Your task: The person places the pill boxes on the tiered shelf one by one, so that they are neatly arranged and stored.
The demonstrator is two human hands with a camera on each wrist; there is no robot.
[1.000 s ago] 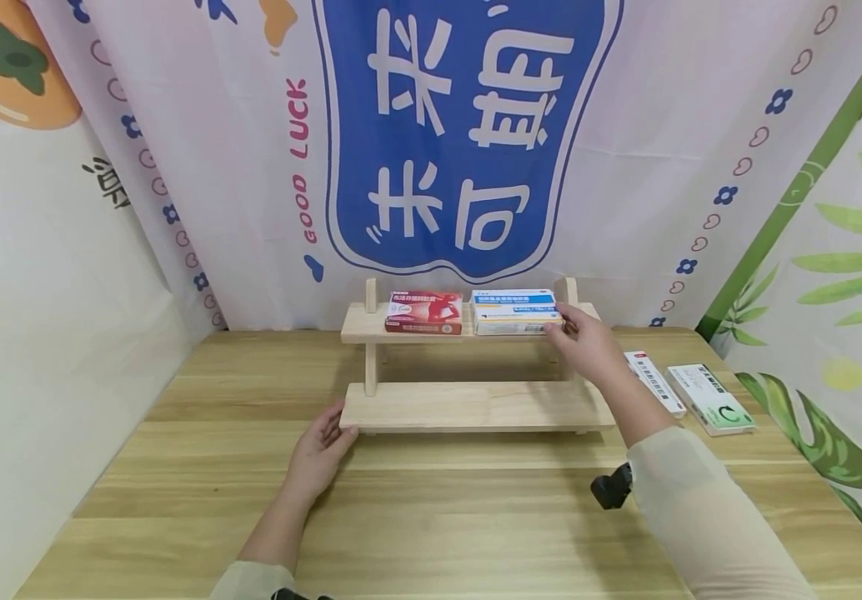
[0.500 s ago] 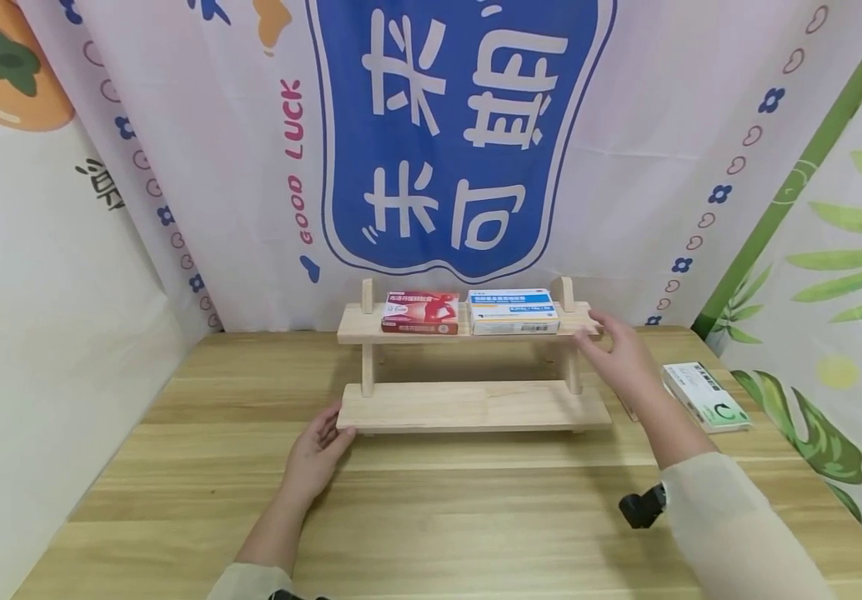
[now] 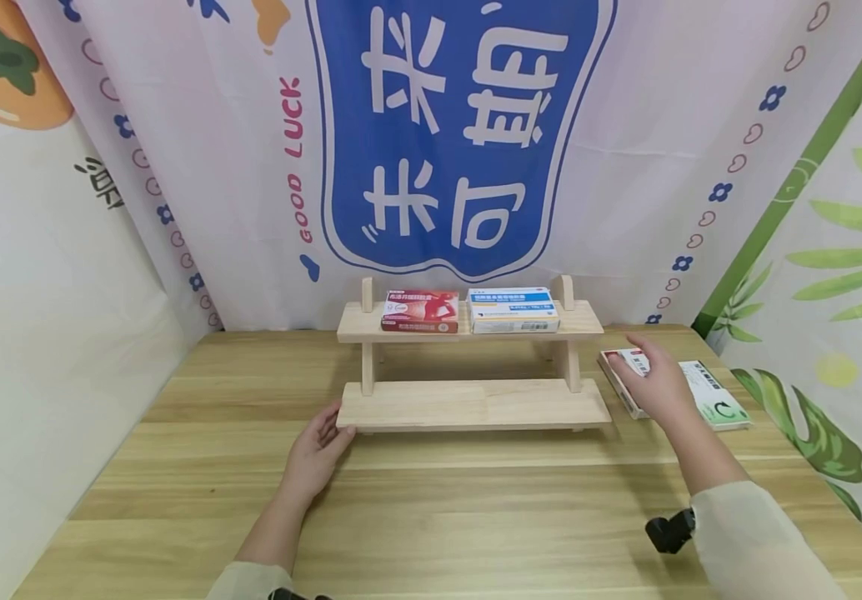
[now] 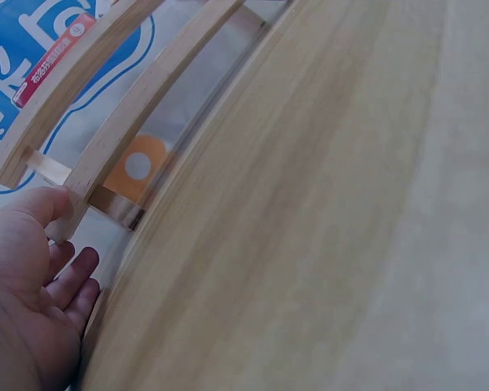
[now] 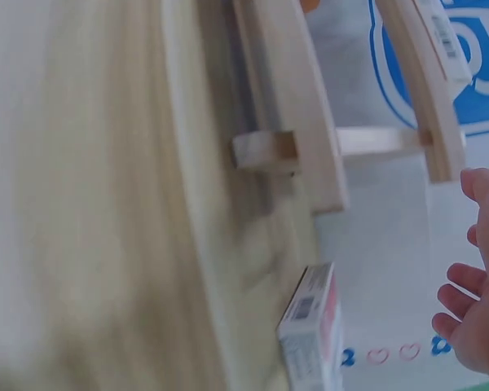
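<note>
A two-tier wooden display stand [image 3: 412, 407] stands on the table. My left hand [image 3: 314, 454] holds the left end of its lower shelf, the thumb against the board's end in the left wrist view. On the upper shelf lie a red medicine box [image 3: 421, 312] and a blue-and-white medicine box [image 3: 512, 312], side by side. My right hand [image 3: 659, 387], fingers apart and holding nothing, hovers over a white medicine box with a red corner [image 3: 621, 389] right of the stand. Part of that box is hidden by the hand. Beside it lies a green-and-white medicine box [image 3: 719, 400].
The wood-grain table [image 3: 431, 517] runs back to a printed cloth [image 3: 236, 167] hanging behind the stand. More printed cloth closes off the left and right sides. Two short wooden uprights [image 3: 564, 293] rise above the upper shelf near its ends.
My right hand has let go of the blue-and-white medicine box and moved right and down, over the boxes on the table. The left hand stays at the lower shelf's end.
</note>
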